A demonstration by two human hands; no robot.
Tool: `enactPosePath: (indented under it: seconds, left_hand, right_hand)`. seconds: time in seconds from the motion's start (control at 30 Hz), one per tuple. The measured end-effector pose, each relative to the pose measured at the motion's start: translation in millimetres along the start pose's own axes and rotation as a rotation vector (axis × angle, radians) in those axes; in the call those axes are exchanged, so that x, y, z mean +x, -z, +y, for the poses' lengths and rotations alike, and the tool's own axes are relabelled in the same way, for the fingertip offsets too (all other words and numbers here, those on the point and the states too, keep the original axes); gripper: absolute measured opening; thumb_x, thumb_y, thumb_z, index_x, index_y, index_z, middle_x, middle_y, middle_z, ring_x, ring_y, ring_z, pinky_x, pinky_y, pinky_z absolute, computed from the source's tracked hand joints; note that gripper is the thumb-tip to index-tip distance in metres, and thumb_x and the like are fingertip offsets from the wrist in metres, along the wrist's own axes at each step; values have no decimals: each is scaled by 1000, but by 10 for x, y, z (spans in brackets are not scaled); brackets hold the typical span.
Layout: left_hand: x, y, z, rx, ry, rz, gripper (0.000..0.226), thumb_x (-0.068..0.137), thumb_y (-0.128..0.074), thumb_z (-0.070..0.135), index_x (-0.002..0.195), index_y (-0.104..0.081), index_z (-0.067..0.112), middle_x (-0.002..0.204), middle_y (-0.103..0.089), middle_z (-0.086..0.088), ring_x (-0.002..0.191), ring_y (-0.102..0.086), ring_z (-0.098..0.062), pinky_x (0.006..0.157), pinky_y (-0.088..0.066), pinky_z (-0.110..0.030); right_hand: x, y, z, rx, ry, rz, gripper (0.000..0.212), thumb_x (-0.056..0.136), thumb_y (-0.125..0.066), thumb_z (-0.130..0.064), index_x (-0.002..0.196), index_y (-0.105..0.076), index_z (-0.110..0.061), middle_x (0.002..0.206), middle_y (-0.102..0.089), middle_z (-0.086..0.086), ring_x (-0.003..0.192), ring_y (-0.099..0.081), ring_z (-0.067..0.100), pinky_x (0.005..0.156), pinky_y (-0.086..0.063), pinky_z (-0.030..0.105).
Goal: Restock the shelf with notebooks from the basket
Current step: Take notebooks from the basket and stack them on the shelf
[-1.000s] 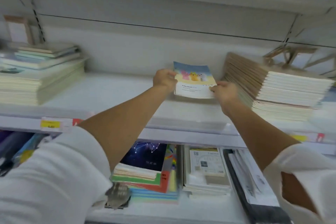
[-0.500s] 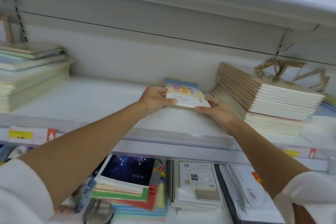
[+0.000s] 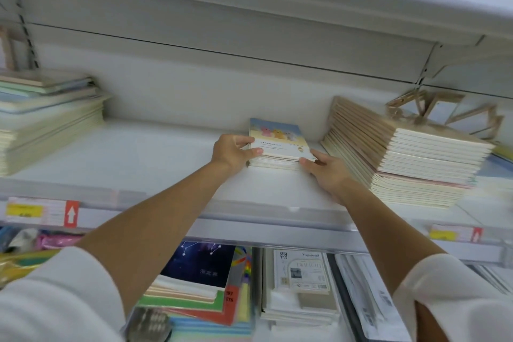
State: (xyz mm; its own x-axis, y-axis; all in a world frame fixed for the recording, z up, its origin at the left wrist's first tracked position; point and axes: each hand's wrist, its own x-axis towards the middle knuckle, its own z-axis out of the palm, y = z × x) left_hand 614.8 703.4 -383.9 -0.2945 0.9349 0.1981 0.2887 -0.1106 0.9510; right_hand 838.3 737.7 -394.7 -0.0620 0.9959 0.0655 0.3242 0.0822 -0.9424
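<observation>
A small stack of notebooks (image 3: 280,147) with a blue-and-cream cartoon cover lies flat on the white shelf (image 3: 155,164), in the gap near the back wall. My left hand (image 3: 233,151) grips the stack's left edge, thumb along its front corner. My right hand (image 3: 327,172) holds the stack's right front corner with fingers against its side. The basket is out of view.
A tall leaning pile of cream notebooks (image 3: 410,158) stands just right of the stack, wooden frames (image 3: 444,114) behind it. Another pile of notebooks (image 3: 47,119) sits at the shelf's far left. The shelf below holds a dark starry notebook (image 3: 200,266) and white packs (image 3: 302,280).
The notebooks, held tilted up above the shelf a second ago, now lie flat on it. Both hands came down with them and stay on the stack's sides.
</observation>
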Motion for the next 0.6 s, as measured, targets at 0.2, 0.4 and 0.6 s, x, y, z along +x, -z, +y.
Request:
enactPosePath:
  seconds: [0.2, 0.4, 0.6]
  left_hand:
    - [85, -25, -58, 1, 21, -101, 49, 85, -72, 19, 131, -57, 10, 139, -54, -4, 133, -46, -14, 105, -41, -28]
    - [-78, 107, 85, 41, 9, -197, 45, 98, -52, 18, 142, -44, 21, 132, -51, 3, 129, -47, -17, 100, -42, -31]
    - [-307, 495, 236, 190, -18, 185, 3, 85, -63, 18, 85, -60, 19, 100, -68, -3, 96, -63, -22, 81, -49, -29]
  right_hand:
    - [39, -13, -63, -52, -38, -51, 63, 92, -63, -35, 148, -37, -20, 112, -57, 5, 90, -54, 15, 85, -39, 23]
    - [-60, 0, -186, -111, -58, -61, 72, 90, -64, -40, 151, -29, -27, 123, -57, 2, 109, -57, 21, 90, -44, 28]
    - [-462, -154, -518, -658, 310, 270, 51, 92, -59, -35, 137, -48, -15, 130, -57, 10, 121, -51, 31, 102, -41, 41]
